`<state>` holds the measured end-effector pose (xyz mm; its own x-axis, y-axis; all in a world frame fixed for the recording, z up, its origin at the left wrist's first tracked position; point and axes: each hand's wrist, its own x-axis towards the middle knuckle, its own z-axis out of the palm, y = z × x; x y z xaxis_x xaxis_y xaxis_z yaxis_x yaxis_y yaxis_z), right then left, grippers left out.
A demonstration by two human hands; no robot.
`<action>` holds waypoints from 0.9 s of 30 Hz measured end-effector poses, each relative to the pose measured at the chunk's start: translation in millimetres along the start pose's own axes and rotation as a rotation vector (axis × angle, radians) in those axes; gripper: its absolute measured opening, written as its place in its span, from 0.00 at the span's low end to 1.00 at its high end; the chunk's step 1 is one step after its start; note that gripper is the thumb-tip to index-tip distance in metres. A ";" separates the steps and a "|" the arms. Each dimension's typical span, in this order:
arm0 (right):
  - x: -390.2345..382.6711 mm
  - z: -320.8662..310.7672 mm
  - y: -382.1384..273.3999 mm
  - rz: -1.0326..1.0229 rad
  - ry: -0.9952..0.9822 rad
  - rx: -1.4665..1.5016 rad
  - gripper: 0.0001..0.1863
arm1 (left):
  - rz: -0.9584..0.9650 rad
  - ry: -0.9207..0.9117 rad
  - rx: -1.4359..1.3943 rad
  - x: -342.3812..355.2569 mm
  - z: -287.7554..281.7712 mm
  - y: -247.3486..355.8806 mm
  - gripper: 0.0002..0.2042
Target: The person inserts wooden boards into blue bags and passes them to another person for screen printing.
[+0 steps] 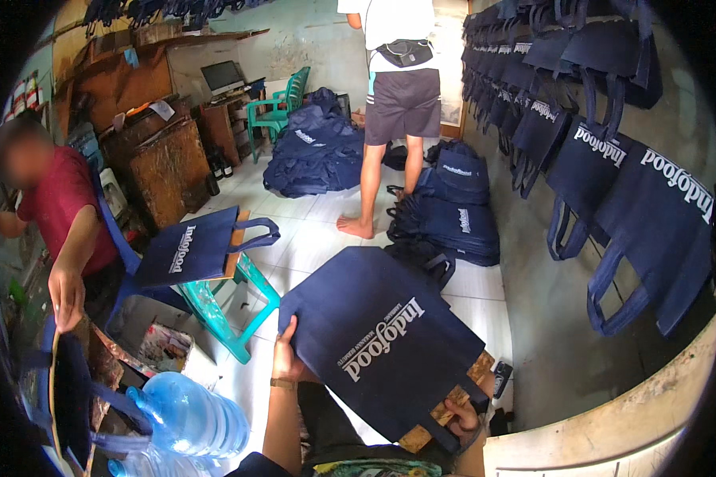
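A navy fabric tote bag [334, 294] with white printing lies tilted across the space before me, its bottom end pointing away and its opening toward my lower right. A brown board [480, 366] sits inside it and sticks out past the opening beside the handle straps. My left hand [287, 352] grips the bag's left edge, thumb on top, other fingers hidden beneath. At the open end my right hand [463, 416] is closed around the board's edge near a strap.
A similar bag [184, 248] on a board rests on a teal stool [250, 306]. Blue water jugs [199, 417] stand lower left, near a seated co-worker [75, 207] holding another bag. Another person [402, 103] stands ahead, between bag piles [314, 151]. Bags [652, 230] hang along the right wall.
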<state>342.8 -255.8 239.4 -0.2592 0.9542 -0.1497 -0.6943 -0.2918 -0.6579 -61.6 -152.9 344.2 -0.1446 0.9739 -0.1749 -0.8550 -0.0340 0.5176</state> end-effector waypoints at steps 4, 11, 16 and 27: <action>-0.7 15.6 -0.9 0.013 0.076 -0.049 0.17 | 0.070 0.022 0.080 -27.1 22.7 6.3 0.19; 4.0 24.8 3.0 -0.014 0.151 -0.179 0.09 | 0.099 0.088 0.192 -44.8 33.3 12.2 0.19; 11.0 -5.1 12.6 0.052 0.060 -0.249 0.12 | 0.137 0.049 0.200 -39.8 8.6 11.9 0.20; 7.0 30.6 -5.9 0.086 0.082 -0.290 0.09 | 0.229 0.117 0.198 -35.1 12.1 20.6 0.19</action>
<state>324.6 -249.4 264.8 -0.2452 0.9325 -0.2652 -0.4487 -0.3516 -0.8216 -68.1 -185.1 371.2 -0.3882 0.9132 -0.1239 -0.6818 -0.1942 0.7052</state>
